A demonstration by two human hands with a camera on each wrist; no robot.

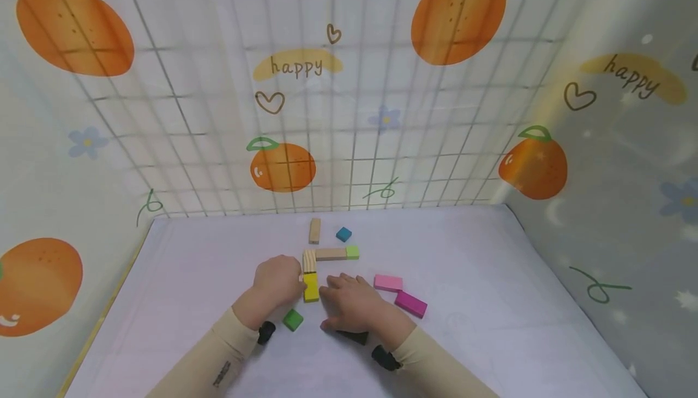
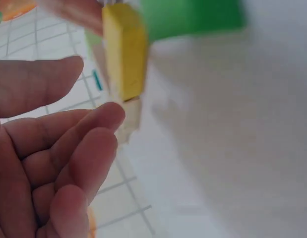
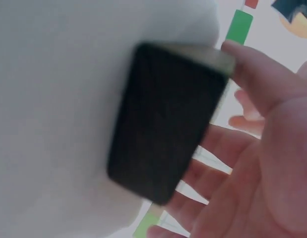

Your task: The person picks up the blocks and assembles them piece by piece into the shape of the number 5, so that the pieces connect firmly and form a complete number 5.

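Head: the yellow block (image 1: 311,287) rests on the tabletop (image 1: 480,301) between left hand (image 1: 279,280) and right hand (image 1: 351,302); probably light, stiff wood, best pinched by its long sides. Left wrist: fingers (image 2: 96,153) loosely bent, gripping nothing. Right wrist: fingers spread, black block (image 3: 168,124) ungripped.

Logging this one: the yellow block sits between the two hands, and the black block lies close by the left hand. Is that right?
Not quite: the black block lies close by the right hand, not the left hand, as the right wrist view shows. The yellow block does sit between the two hands.
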